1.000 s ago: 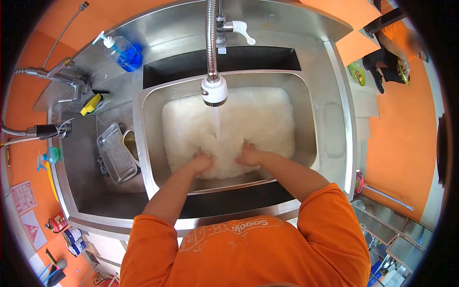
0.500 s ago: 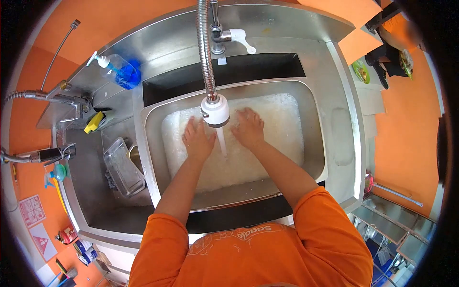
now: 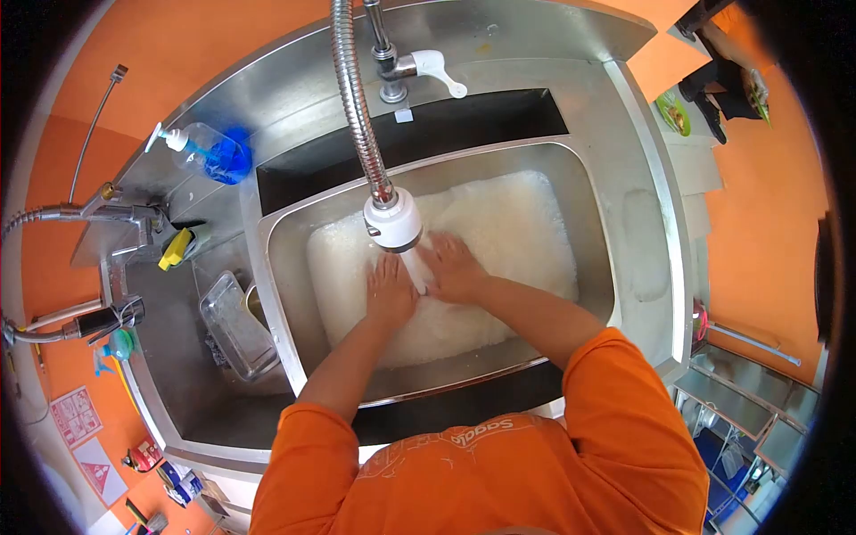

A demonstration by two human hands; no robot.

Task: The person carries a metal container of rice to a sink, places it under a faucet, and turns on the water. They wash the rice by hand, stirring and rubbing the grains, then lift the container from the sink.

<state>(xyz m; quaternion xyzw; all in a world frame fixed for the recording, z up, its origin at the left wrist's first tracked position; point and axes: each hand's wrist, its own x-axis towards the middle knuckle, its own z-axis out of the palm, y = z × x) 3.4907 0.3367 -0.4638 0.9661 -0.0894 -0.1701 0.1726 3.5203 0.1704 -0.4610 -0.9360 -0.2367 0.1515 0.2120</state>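
A deep metal tub (image 3: 597, 223) holds cloudy, whitish water (image 3: 499, 214), with a pale mass showing through it. My left hand (image 3: 390, 290) lies in the water with its fingers spread, left of the stream. Just right of it, my right hand (image 3: 453, 267) is also open, its fingers partly behind the falling water. The thumbs are close together. Above both hands hangs a white spray head (image 3: 392, 220) on a coiled metal hose (image 3: 357, 107), and water runs from it between them. Neither hand holds anything that I can see.
Behind the tub is a tap with a white lever (image 3: 437, 71). To the left are a pump bottle of blue liquid (image 3: 223, 159), a yellow sponge (image 3: 176, 249) and a clear tray (image 3: 236, 325) in a side basin. A person's arm (image 3: 727, 45) shows at upper right.
Both hands have moved closer together and nearer to my body, on either side of the water stream. The view has shifted slightly, and the spray head appears further left and lower.
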